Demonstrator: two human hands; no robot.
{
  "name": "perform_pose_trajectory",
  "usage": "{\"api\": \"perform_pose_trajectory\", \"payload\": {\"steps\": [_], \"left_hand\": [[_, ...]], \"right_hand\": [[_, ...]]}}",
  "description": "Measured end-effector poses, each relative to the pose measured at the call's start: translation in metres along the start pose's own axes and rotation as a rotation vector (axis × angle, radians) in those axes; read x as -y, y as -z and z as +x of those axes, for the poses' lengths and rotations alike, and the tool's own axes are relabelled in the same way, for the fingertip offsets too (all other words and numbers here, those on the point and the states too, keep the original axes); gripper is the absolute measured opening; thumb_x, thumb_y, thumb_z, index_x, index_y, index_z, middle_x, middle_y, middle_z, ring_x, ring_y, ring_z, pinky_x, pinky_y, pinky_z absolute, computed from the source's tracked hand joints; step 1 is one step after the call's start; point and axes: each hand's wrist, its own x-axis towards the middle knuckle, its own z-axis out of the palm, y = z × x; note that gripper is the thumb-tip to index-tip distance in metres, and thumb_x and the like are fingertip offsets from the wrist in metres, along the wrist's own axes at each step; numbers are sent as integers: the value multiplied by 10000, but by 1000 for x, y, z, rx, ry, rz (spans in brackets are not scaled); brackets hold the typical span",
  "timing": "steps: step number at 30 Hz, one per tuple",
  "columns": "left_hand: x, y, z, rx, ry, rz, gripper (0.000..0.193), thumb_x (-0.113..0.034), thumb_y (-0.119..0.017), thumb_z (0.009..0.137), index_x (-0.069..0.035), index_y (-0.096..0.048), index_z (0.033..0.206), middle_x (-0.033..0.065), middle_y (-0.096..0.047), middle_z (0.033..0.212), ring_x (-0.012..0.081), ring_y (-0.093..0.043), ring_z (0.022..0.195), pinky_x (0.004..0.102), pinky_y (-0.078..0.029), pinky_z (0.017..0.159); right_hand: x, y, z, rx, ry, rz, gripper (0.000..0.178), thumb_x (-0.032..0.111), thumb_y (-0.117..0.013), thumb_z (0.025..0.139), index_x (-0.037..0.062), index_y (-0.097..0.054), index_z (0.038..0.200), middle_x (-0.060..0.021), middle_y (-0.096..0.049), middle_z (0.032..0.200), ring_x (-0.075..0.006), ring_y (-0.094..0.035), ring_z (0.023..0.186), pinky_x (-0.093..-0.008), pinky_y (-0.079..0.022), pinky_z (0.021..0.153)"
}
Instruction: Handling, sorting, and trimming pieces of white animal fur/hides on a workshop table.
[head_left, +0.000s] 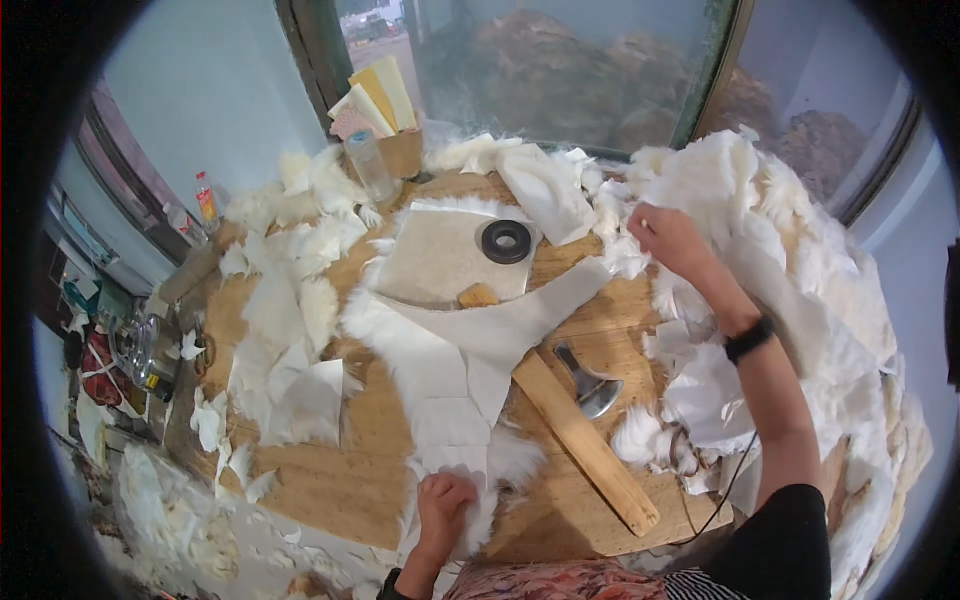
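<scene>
- Left hand (445, 510) curls on the white pelt's (430, 350) near end; grip unclear.
- Right hand (668, 238), fingers bent, is at white scraps (622, 232); cannot tell whether it holds any.
- Pelt lies mid-surface (350, 492), across a wooden bar (590, 450).

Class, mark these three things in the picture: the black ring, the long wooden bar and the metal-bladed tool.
Black ring (490, 243): head view, left side of its band.
Long wooden bar (586, 449): head view, middle of its bare length.
Metal-bladed tool (600, 398): head view, its shiny blade.
</scene>
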Motion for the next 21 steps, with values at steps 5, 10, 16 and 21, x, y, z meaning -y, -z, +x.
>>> {"api": "perform_pose_trajectory", "payload": {"steps": [5,10,16,21], "left_hand": [[-1,3,-1,-19,-5,-63,181,-6,-684,638,-148,-648,745,4,-638,843,263,-588,868,406,-411,790],[-8,6,5,1,18,-110,163,-17,-668,643,-142,-637,743,-3,-643,860,265,-585,862,399,-405,786],[-12,11,8,47,53,-72,133,-42,-647,654,-137,-630,746,-1,-638,873,258,-572,864,398,-390,800],[-8,8,8,53,36,-71,143,-36,-650,644,-130,-630,751,1,-636,875,254,-567,867,401,-388,798]], "right_hand": [[-4,-66,77,-45,-15,-350,167,91,-543,841,43,-687,910,-191,-699,920,-338,-686,863,-444,-540,731],[-2,-101,112,-6,-50,-464,199,72,-584,792,61,-723,934,-179,-705,967,-345,-680,957,-442,-549,804],[-1,-137,126,61,-42,-458,207,85,-585,776,73,-725,928,-165,-706,967,-333,-683,944,-437,-550,805],[-33,-106,139,-102,90,-571,156,115,-589,764,43,-717,818,-189,-699,839,-359,-693,834,-462,-554,733]]}}
